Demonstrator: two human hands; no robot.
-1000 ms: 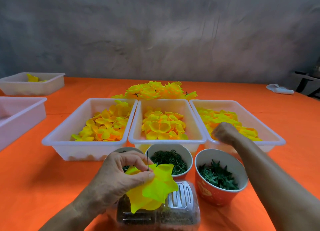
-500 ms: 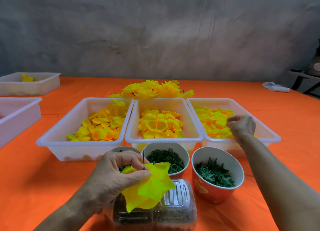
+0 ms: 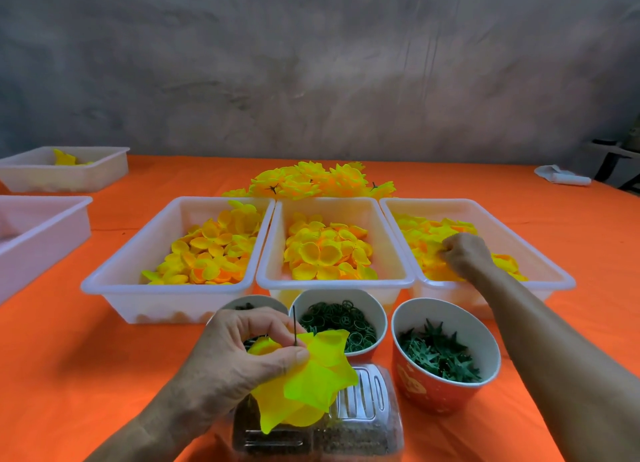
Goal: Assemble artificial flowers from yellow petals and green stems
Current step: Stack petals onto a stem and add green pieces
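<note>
My left hand [image 3: 242,354] pinches a half-built flower [image 3: 311,382]: large yellow-green petals threaded on a thin dark stem [image 3: 294,324] that sticks up between my fingers. It sits low at the centre, above a clear plastic box [image 3: 363,423]. My right hand [image 3: 462,253] reaches into the right white tray [image 3: 540,253], fingers curled down among the yellow petals [image 3: 424,243]; whether it pinches one is hidden. The middle tray [image 3: 332,281] and left tray [image 3: 121,281] hold more yellow-orange petals.
A cup of green rings [image 3: 337,319] and a red cup of green star-shaped calyxes [image 3: 440,357] stand in front of the trays; a third cup [image 3: 249,304] hides behind my left hand. Finished yellow flowers [image 3: 311,181] pile behind. Two more white trays [image 3: 62,170] [image 3: 38,226] sit left.
My right hand lifted from the right tray's petals half a second ago and has dropped back into them, further left. The left hand holds the flower as before.
</note>
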